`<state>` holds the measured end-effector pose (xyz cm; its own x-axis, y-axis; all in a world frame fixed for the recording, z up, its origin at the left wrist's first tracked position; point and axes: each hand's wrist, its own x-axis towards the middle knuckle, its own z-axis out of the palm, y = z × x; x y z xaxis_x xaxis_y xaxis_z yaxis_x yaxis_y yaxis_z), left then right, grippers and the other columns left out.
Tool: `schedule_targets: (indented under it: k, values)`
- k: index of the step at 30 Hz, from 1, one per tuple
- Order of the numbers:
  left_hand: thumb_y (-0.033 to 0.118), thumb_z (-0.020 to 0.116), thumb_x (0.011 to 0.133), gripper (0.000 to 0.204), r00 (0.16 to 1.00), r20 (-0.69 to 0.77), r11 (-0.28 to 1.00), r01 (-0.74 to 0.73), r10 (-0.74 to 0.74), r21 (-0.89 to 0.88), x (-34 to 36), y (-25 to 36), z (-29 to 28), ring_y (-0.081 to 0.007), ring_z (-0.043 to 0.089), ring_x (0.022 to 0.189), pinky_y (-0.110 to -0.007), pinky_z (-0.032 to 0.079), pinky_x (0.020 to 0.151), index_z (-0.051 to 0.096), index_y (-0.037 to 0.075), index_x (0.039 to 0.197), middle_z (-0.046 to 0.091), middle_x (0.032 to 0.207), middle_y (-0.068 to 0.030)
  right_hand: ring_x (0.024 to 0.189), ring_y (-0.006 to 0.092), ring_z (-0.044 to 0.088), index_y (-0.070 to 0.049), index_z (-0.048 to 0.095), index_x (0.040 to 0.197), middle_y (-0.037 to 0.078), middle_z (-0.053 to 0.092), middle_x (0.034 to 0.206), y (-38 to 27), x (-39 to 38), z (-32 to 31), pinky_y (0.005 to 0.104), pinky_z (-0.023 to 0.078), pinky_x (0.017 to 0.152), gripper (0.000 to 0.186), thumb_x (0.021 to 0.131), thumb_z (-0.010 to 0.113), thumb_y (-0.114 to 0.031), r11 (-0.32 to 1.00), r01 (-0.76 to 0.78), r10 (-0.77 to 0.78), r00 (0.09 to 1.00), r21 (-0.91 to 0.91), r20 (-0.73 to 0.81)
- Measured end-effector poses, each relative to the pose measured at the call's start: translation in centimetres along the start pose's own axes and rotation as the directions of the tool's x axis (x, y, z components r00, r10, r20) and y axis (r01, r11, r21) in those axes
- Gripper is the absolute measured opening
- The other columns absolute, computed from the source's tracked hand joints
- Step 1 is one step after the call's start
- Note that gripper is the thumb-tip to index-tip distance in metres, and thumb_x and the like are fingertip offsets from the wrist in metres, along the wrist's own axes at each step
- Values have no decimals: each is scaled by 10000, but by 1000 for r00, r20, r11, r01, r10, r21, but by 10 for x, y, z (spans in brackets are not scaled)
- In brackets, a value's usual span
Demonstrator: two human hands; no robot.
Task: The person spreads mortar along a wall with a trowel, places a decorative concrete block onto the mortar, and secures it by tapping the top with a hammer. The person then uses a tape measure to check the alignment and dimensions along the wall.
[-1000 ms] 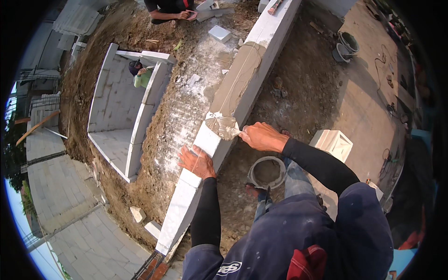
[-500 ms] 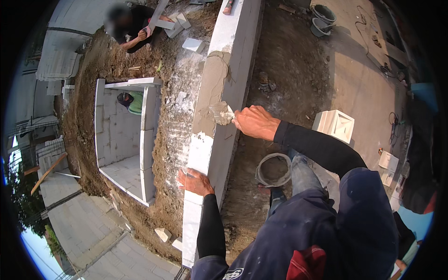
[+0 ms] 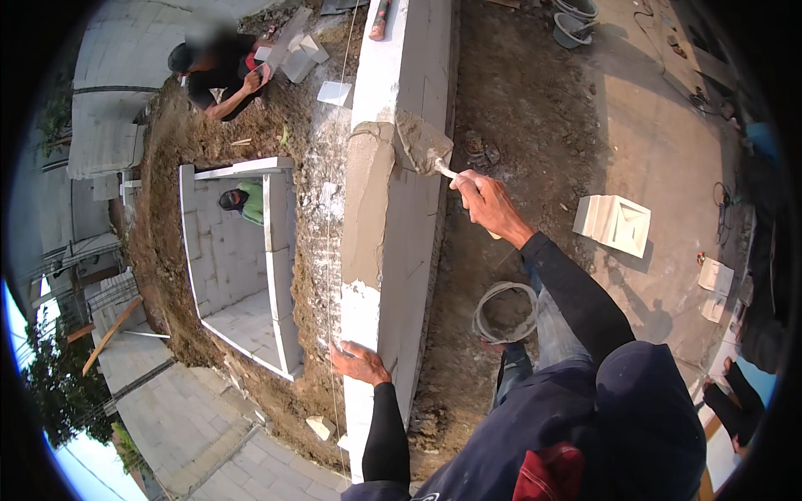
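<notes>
A long white block wall (image 3: 409, 250) runs away from me up the middle, with a strip of grey mortar (image 3: 364, 213) on its top. My right hand (image 3: 493, 204) grips a trowel (image 3: 424, 144) by the handle; its mortar-smeared blade is over the wall's right edge, near the far end of the strip. My left hand (image 3: 357, 361) rests on the bare white top nearer me, fingers apart. A thin string (image 3: 329, 250) stretches along the wall's left side. A red-handled tool (image 3: 380, 18) lies on the far end of the wall top.
Buckets (image 3: 572, 35), a second bucket (image 3: 505, 311) by my feet, and a white block (image 3: 611, 224) stand to the right. At upper left a co-worker (image 3: 224, 88) crouches with blocks; another person (image 3: 242, 202) is inside a block-walled pit (image 3: 278, 284). Cables (image 3: 720, 209) lie at far right.
My right hand has carried the trowel forward along the mortar strip, up and rightward to its far end. My left hand stays on the wall. The view has turned slightly.
</notes>
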<state>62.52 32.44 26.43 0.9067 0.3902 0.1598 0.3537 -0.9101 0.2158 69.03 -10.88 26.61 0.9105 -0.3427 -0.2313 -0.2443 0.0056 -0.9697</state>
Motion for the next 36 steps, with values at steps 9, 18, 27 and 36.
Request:
schedule_targets:
  k: [9,18,27,36]
  values:
    - [459,322,1094,593,1000,17,1000,15,-14,-14,6,-2,-8,-411,348,1466,-590,85,1257,486,25,1463,495,1488,-238,556,142,500,-39,592,1158,50,486,666,39,28,55,349,446,570,404,1106,414,-398,976,54,-86,986,209,146]
    - [431,324,1090,591,997,14,997,72,-72,-19,2,0,-14,-388,333,1485,-541,51,1269,506,-7,1442,484,1499,-259,577,167,463,-64,601,1212,69,469,671,94,-1,22,405,383,583,420,1114,388,-412,999,37,-31,977,-29,209]
    - [433,361,1075,607,999,-4,997,36,-37,-71,5,4,-11,-394,315,1495,-543,46,1264,500,-28,1446,510,1491,-226,532,294,513,-46,531,1048,143,494,655,32,94,53,460,399,547,334,1107,426,-357,944,319,-315,947,-88,57]
    - [450,358,1085,615,999,-17,999,33,-33,-12,1,0,-10,-396,334,1476,-534,80,1262,504,-37,1431,507,1492,-220,772,441,635,-18,552,1102,225,628,811,66,-34,4,508,448,667,334,1090,421,-325,972,-107,148,969,-207,195]
